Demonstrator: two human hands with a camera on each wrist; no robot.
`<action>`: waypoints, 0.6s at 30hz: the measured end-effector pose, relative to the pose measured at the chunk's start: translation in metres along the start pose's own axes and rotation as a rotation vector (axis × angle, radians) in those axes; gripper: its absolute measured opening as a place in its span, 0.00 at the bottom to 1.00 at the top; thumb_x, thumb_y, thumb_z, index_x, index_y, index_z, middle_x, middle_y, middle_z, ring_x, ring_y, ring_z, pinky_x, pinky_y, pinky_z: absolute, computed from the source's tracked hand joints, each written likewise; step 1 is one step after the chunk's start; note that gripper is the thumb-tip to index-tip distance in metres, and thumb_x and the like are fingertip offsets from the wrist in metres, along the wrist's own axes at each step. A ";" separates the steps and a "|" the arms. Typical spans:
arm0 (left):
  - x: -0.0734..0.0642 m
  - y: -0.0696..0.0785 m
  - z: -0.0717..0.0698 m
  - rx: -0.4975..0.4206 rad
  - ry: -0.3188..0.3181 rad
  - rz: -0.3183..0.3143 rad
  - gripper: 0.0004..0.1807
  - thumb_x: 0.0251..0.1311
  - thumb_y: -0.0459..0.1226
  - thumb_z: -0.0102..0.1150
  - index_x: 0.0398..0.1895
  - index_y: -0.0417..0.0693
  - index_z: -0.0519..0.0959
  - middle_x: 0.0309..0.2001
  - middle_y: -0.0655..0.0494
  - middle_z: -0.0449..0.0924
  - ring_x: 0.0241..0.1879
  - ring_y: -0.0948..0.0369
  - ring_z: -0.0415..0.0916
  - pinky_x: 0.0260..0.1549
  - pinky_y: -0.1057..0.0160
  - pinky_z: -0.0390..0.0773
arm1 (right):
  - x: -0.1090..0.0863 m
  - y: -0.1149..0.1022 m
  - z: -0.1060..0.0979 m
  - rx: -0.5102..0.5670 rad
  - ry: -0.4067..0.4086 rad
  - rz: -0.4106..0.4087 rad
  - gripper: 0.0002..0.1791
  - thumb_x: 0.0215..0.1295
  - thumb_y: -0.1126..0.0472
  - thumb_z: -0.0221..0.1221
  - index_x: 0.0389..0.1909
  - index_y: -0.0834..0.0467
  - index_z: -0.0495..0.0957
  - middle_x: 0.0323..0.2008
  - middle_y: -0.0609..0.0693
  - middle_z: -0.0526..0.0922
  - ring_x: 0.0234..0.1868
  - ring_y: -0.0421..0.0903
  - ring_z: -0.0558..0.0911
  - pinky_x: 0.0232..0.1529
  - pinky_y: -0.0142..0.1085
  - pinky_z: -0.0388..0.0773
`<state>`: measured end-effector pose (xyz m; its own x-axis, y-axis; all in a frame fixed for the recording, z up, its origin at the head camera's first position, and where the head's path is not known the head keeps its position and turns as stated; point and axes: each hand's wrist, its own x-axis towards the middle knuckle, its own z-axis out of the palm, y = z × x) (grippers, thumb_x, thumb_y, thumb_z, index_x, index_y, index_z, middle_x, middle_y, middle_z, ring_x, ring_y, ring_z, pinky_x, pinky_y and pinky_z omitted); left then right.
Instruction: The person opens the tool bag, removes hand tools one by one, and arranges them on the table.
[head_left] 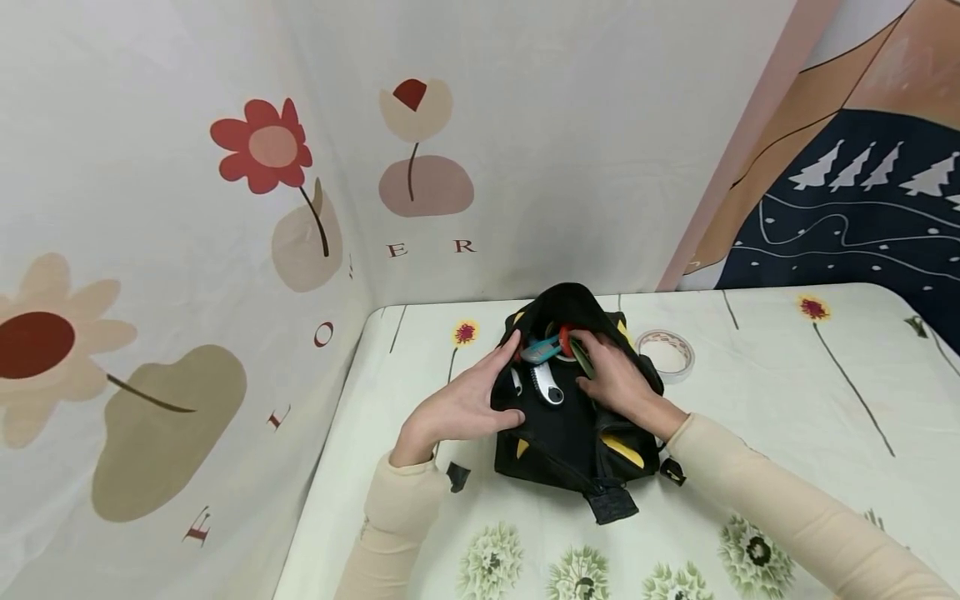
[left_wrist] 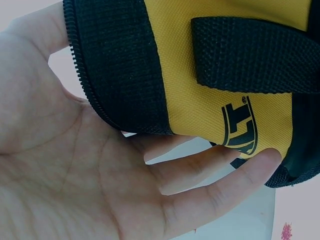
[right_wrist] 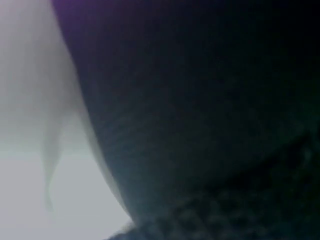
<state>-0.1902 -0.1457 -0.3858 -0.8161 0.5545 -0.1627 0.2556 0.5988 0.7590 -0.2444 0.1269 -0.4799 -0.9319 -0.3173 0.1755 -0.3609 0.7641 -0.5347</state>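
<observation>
A black and yellow tool bag [head_left: 555, 442] stands on the table with its mouth spread wide. My left hand [head_left: 468, 398] holds the bag's left rim, thumb inside and fingers along the yellow outside; the left wrist view shows this hand [left_wrist: 100, 165] beside the zipper edge. My right hand [head_left: 615, 379] reaches into the bag from the right, fingertips near a red item [head_left: 566, 340] and a narrow green item [head_left: 581, 357]. Whether it grips either is hidden. Inside lie a teal and grey utility knife [head_left: 542, 350] and a white-handled tool [head_left: 547, 385]. The right wrist view is dark and blurred.
A roll of tape [head_left: 666, 354] lies behind the bag on the right. The bag's black strap end [head_left: 611, 504] trails toward the front on the flowered tablecloth [head_left: 787, 400]. A printed fabric wall [head_left: 525, 167] rises behind the table and at the left.
</observation>
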 end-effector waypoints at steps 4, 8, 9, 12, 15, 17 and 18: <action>0.000 0.000 0.000 0.001 0.000 -0.004 0.60 0.68 0.37 0.67 0.94 0.57 0.38 0.92 0.51 0.40 0.90 0.48 0.43 0.83 0.39 0.56 | 0.000 0.002 0.002 -0.001 0.003 -0.021 0.43 0.63 0.74 0.74 0.78 0.65 0.69 0.64 0.73 0.79 0.59 0.71 0.82 0.57 0.65 0.81; 0.001 -0.001 0.000 0.002 -0.001 -0.005 0.60 0.69 0.37 0.68 0.94 0.58 0.38 0.92 0.50 0.40 0.89 0.48 0.43 0.83 0.39 0.55 | -0.001 0.003 0.003 0.006 -0.010 -0.018 0.43 0.64 0.75 0.72 0.79 0.64 0.68 0.66 0.74 0.78 0.62 0.73 0.81 0.59 0.66 0.80; 0.001 -0.001 0.000 0.004 -0.003 -0.005 0.60 0.69 0.37 0.68 0.94 0.58 0.38 0.92 0.50 0.40 0.89 0.48 0.43 0.84 0.39 0.55 | -0.001 0.004 0.003 0.007 -0.011 -0.020 0.43 0.64 0.75 0.72 0.79 0.65 0.67 0.66 0.74 0.77 0.63 0.73 0.80 0.60 0.66 0.80; 0.001 -0.001 -0.001 0.010 -0.005 -0.005 0.60 0.69 0.37 0.68 0.94 0.57 0.38 0.92 0.49 0.40 0.89 0.48 0.43 0.84 0.39 0.55 | 0.000 0.006 0.004 0.008 -0.008 -0.032 0.43 0.63 0.76 0.71 0.79 0.65 0.67 0.67 0.74 0.77 0.63 0.73 0.80 0.60 0.66 0.80; 0.001 -0.001 -0.001 0.010 -0.008 -0.005 0.60 0.69 0.37 0.68 0.94 0.57 0.39 0.92 0.49 0.40 0.89 0.48 0.43 0.84 0.39 0.55 | 0.000 0.007 0.005 -0.002 0.000 -0.053 0.43 0.63 0.78 0.70 0.79 0.65 0.68 0.66 0.73 0.78 0.62 0.72 0.81 0.60 0.65 0.80; 0.000 0.000 -0.001 0.008 -0.008 -0.004 0.60 0.69 0.37 0.68 0.94 0.56 0.39 0.92 0.49 0.40 0.89 0.48 0.43 0.83 0.39 0.55 | 0.000 0.007 0.005 -0.009 0.002 -0.062 0.43 0.63 0.78 0.70 0.79 0.65 0.68 0.65 0.72 0.79 0.62 0.71 0.81 0.60 0.65 0.80; 0.000 -0.001 -0.001 0.009 -0.009 -0.002 0.60 0.69 0.37 0.68 0.94 0.56 0.39 0.92 0.49 0.40 0.89 0.48 0.43 0.84 0.39 0.55 | 0.000 0.008 0.005 -0.014 0.003 -0.068 0.42 0.63 0.79 0.70 0.79 0.65 0.68 0.65 0.72 0.79 0.62 0.71 0.81 0.60 0.64 0.80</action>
<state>-0.1913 -0.1466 -0.3854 -0.8122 0.5580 -0.1700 0.2581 0.6050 0.7532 -0.2470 0.1297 -0.4883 -0.9055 -0.3669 0.2132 -0.4235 0.7490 -0.5096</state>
